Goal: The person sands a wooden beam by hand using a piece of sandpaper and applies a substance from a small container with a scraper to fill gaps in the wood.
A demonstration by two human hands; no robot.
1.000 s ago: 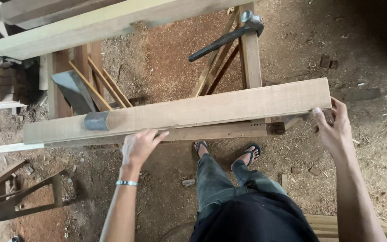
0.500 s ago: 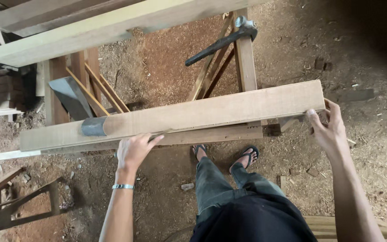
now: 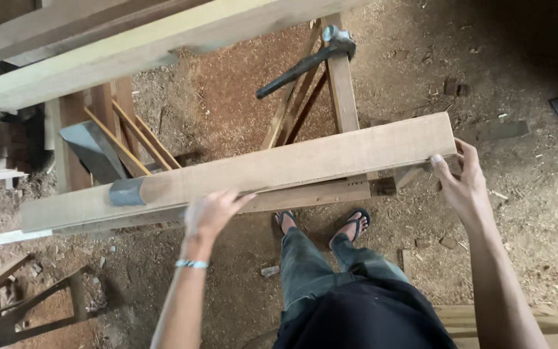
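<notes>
The left hand [image 3: 209,213] lies with fingers loosely spread on the near edge of the long wooden plank [image 3: 259,171]. The right hand [image 3: 463,184] curls its fingers around the plank's end. Beyond them, a hammer [image 3: 308,59] rests on the sawhorse [image 3: 342,84].

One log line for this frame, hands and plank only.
left hand: flat on near edge of plank | right hand: gripping plank's right end | plank: lying on sawhorse | hammer: on sawhorse, untouched

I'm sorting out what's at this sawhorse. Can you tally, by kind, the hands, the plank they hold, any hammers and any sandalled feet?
Hands: 2, the left hand laid on the near edge of the plank, the right hand at its right end
Long pale plank: 1
Hammer lying on the sawhorse rail: 1
Feet in sandals: 2
Total: 6
</notes>
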